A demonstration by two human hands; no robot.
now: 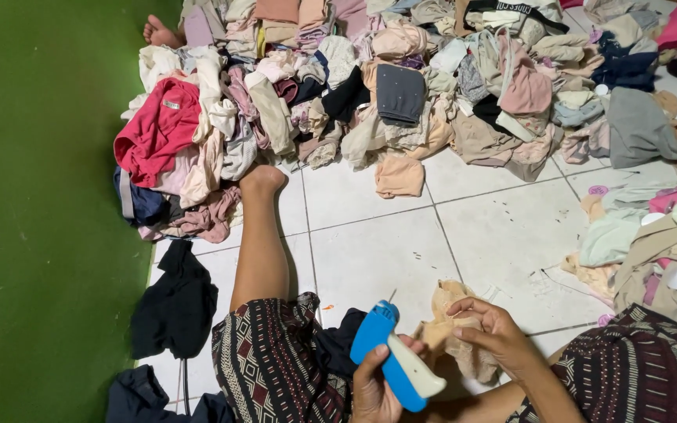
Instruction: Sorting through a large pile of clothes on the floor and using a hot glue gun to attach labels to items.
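left hand (371, 388): wrapped shut around a blue and white tagging gun (392, 356), needle tip aimed up and away toward the beige cloth

right hand (489, 330): fingers pinched closed on a crumpled beige garment (454, 327), holding it just beside the gun's tip

where that is: low over the white tiled floor (385, 251), near its front edge, between the person's two knees

legs: patterned dark shorts (276, 360) on both thighs, one bare leg (260, 235) stretched out toward the pile, foot touching it

big pile: huge heap of clothes (401, 86) along the far edge of the floor, mostly pinks, beiges, greys, with a red top (158, 129) at its left end

right edge: smaller stack of pale garments (652, 235)

left edge: black cloth (175, 301) lying by the green wall (41, 211)

far corner: somebody else's bare foot (160, 33) poking out behind the pile
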